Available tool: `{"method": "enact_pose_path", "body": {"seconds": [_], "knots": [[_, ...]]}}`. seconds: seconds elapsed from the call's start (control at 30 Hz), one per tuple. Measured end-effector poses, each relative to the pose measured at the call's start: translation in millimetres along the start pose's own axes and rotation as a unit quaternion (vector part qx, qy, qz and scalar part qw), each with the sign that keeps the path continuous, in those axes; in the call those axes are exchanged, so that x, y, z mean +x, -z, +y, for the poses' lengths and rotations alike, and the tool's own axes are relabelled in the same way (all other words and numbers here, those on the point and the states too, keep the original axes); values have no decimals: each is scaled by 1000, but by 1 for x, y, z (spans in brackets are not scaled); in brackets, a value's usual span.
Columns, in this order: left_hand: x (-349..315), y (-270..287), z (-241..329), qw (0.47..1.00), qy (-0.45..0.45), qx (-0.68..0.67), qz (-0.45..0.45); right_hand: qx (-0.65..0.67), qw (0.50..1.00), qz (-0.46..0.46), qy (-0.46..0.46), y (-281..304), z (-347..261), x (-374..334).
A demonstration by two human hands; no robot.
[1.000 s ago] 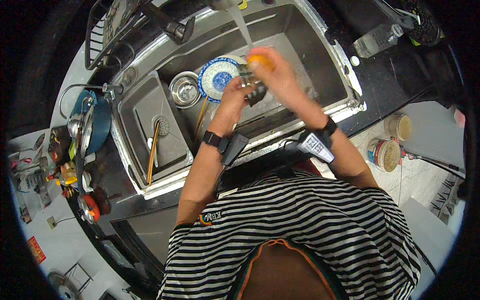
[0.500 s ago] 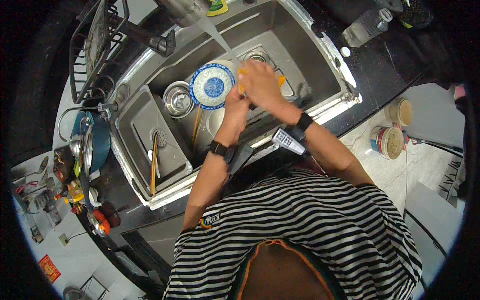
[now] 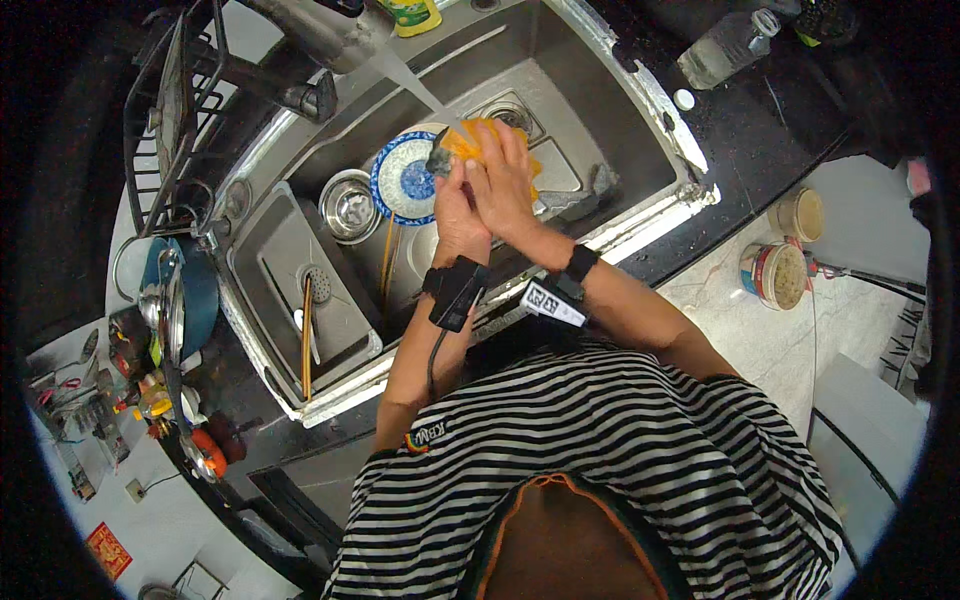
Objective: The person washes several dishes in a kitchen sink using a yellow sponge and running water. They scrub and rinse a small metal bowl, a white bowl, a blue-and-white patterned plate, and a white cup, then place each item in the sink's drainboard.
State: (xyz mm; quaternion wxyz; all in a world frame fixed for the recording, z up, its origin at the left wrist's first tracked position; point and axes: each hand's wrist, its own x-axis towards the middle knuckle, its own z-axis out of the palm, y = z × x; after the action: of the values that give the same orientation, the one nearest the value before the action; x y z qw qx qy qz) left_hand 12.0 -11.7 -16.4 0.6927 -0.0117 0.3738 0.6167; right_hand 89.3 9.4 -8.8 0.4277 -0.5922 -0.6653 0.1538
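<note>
An orange cloth with a dark grey-green piece at its left end is bunched between my hands over the large sink basin. My left hand pinches its lower side, and my right hand wraps over it from the right. A pale stream of water runs down from the faucet onto the cloth. Just left of my hands lies a blue-and-white plate, partly hidden by the cloth and left hand. A white bowl sits below it, half covered by my left wrist.
A steel bowl and wooden chopsticks lie in the large basin. More chopsticks rest in the small basin. A dark rack stands left of the sink. A clear bottle lies on the right counter near a white cap.
Both hands have turned and shifted slightly left with the cloth. More of the orange cloth shows now, and its grey-green piece has come into sight over the plate's edge.
</note>
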Motion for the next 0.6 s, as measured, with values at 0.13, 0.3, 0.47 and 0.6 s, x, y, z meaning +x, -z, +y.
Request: {"method": "enact_pose_path", "body": {"seconds": [0.13, 0.3, 0.47, 0.6], "knots": [[0, 4, -6, 997, -37, -59, -15, 284, 904, -222, -229, 9, 31, 32], [3, 3, -11, 1000, -17, -8, 11, 48, 997, -7, -56, -4, 17, 2], [-2, 7, -3, 1000, -19, 19, -7, 245, 943, -126, -187, -8, 39, 8], [-8, 11, 4, 1000, -17, 13, -10, 368, 863, -227, -262, 2, 58, 22]]}}
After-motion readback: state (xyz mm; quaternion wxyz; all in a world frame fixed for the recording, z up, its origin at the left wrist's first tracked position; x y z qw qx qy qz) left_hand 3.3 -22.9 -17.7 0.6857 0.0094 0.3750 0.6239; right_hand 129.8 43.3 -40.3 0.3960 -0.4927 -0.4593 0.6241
